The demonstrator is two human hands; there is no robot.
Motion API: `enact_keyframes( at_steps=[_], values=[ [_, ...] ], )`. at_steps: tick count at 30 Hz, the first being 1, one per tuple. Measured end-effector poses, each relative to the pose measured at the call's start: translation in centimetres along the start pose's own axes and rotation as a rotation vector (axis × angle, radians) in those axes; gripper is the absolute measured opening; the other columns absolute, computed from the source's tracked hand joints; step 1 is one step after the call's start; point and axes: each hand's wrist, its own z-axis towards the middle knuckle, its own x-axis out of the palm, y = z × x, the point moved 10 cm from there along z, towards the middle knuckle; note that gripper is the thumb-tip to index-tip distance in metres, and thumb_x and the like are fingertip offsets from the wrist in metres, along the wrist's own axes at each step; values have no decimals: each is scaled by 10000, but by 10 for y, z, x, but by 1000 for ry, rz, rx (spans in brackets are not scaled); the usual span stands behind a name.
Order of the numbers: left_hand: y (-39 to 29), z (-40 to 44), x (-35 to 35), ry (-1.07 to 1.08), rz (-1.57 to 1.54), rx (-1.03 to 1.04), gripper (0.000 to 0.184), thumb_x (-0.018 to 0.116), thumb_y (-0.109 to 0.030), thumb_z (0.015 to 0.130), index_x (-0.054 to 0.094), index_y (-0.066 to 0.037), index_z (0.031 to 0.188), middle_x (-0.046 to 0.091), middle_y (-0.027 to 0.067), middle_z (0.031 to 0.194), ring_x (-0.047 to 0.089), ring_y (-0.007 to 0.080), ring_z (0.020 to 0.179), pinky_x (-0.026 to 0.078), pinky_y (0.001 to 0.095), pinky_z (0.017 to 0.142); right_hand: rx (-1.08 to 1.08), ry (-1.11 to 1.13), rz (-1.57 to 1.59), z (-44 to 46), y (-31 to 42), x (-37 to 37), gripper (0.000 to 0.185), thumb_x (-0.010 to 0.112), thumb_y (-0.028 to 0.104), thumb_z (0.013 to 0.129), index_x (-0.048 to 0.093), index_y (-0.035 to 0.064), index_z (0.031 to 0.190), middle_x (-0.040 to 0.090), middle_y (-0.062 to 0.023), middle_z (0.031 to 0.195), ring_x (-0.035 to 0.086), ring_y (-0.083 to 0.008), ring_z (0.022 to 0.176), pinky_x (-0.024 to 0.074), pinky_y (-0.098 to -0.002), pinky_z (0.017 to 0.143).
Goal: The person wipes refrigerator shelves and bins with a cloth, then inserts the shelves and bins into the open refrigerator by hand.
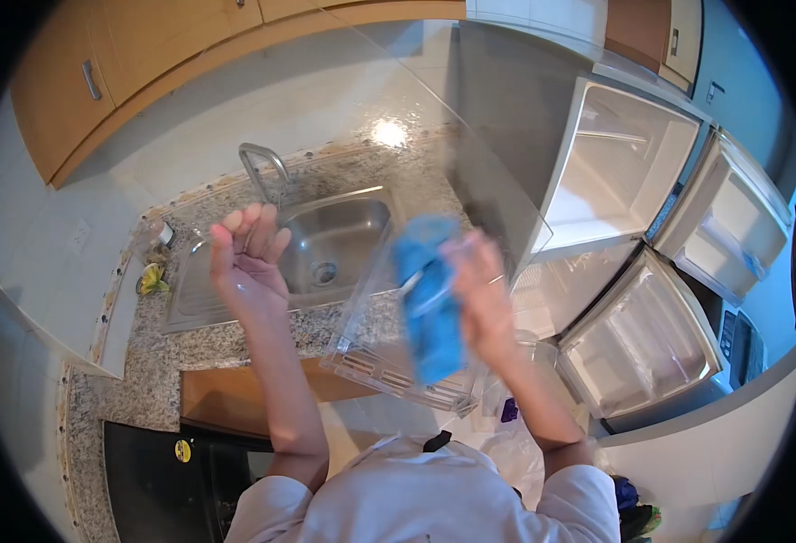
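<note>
My left hand is raised in front of the sink, palm up. Its fingers are loosely curled and apart, with nothing in them. A blue cloth hangs from my right hand, whose fingers grip its right side; both are smeared by motion. Behind and below the cloth is a clear plastic panel or drawer with a slotted front edge, tilted by the counter edge. Whether the cloth touches it I cannot tell.
A steel sink with a faucet is set in the granite counter. To the right stands a fridge, its upper door and lower door swung out. A yellow-green item lies left of the sink. Wooden cabinets hang overhead.
</note>
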Motion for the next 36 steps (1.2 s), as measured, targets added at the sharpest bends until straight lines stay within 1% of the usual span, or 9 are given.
enact_keyframes(
  at_steps=[1, 4, 8, 18, 23, 25, 28, 31, 36],
  values=[
    [-1, 3, 0, 9, -8, 14, 326, 480, -324, 890, 577, -21, 956, 633, 149, 926, 622, 284, 892, 567, 402, 629, 2, 3, -6, -2, -14, -4, 399, 531, 3, 717, 517, 8, 1117, 445, -175, 1278, 377, -349, 1222, 328, -450, 979],
    [-8, -2, 5, -28, 58, 69, 332, 479, -325, 890, 572, -13, 957, 633, 154, 923, 619, 294, 898, 567, 397, 638, 997, -782, 713, -82, -132, -36, 358, 473, 46, 885, 435, 19, 1240, 527, -141, 1178, 512, -263, 1075, 405, -360, 909],
    [0, -2, 10, -16, 85, 62, 338, 478, -323, 891, 564, -3, 955, 632, 154, 915, 617, 303, 901, 564, 395, 642, 1091, -1081, 1479, -115, -139, 11, 382, 400, 263, 934, 416, 45, 1247, 524, -105, 1170, 520, -232, 1046, 427, -351, 909],
    [23, 3, 4, -97, 110, 53, 342, 437, -329, 909, 559, -12, 952, 627, 150, 943, 606, 298, 935, 557, 392, 659, 1089, -780, 1872, -95, -125, 12, 608, 428, 485, 845, 432, -3, 1208, 509, -162, 1166, 524, -302, 1014, 407, -420, 922],
    [27, 6, 5, -101, 35, 62, 337, 420, -316, 916, 555, -10, 956, 624, 155, 955, 605, 295, 937, 556, 393, 677, 1381, -664, 1146, -138, -54, 58, 399, 520, 349, 870, 490, -17, 1026, 582, -104, 876, 600, -193, 741, 514, -345, 716],
    [20, 5, 2, -120, 48, 114, 331, 421, -309, 917, 554, -8, 951, 623, 163, 953, 609, 295, 923, 556, 405, 678, 1485, -244, 973, -160, -28, 71, 336, 574, 329, 845, 552, 7, 942, 588, -45, 781, 572, -109, 711, 483, -263, 655],
    [5, 3, 9, -130, 75, 182, 321, 433, -298, 914, 551, 0, 948, 625, 164, 937, 617, 299, 897, 561, 404, 655, 1436, 445, 763, -150, -4, 47, 255, 618, 239, 826, 585, 14, 943, 587, -7, 775, 511, -36, 661, 438, -230, 572],
    [-6, -3, 22, -98, 107, 240, 316, 460, -290, 905, 545, 12, 945, 625, 171, 911, 625, 306, 866, 567, 397, 626, 1112, 299, 803, -75, 1, 3, 215, 644, 181, 794, 601, 10, 917, 589, -27, 739, 531, -69, 595, 438, -240, 547],
    [-1, -18, 31, -132, 132, 215, 319, 483, -286, 896, 547, 24, 926, 624, 183, 881, 630, 308, 844, 570, 388, 598, 279, 86, 208, 81, 19, 11, 316, 631, 42, 680, 569, 11, 989, 518, -185, 1086, 472, -317, 1077, 399, -404, 882]
  ],
)
